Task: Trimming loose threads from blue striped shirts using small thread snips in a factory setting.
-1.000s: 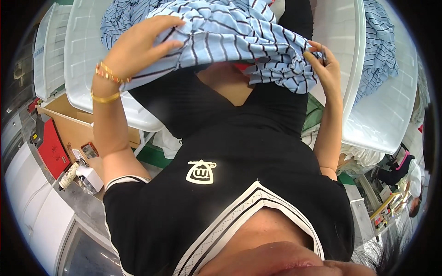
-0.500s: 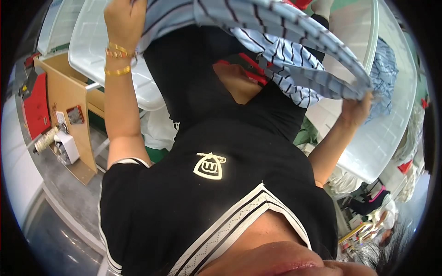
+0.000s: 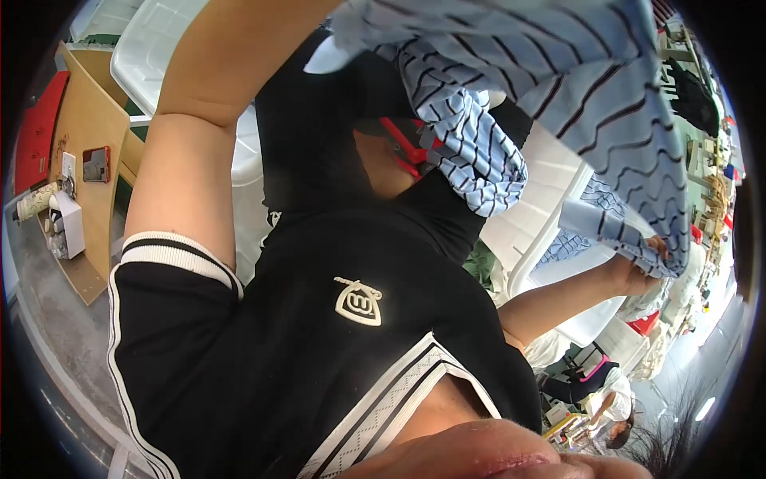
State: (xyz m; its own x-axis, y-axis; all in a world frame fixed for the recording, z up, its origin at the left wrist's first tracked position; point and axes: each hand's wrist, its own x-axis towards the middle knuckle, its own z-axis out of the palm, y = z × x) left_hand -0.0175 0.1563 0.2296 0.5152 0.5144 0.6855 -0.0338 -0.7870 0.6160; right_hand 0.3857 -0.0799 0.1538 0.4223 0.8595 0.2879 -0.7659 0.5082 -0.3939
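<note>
A light blue shirt (image 3: 590, 104) with dark stripes is spread in the air across the upper right, slightly blurred. My right hand (image 3: 638, 270) is closed on its lower right edge, the fingers partly covered by the cloth. My left forearm (image 3: 231, 64) reaches up past the top edge, so the left hand is out of sight. Beneath the raised cloth, a bunched striped part (image 3: 475, 152) hangs over my lap; whether it belongs to the same shirt I cannot tell.
White plastic bins (image 3: 148, 60) stand at the upper left and right; more blue striped cloth (image 3: 570, 243) lies in the right one. On the left is a wooden cabinet (image 3: 104, 144) with a phone (image 3: 96, 164) on it. Another person (image 3: 610, 399) is in the background, lower right.
The shirt has risen and spread out at the right. My left arm has moved up, taking its hand out of view. The right hand has moved lower, still gripping the cloth.
</note>
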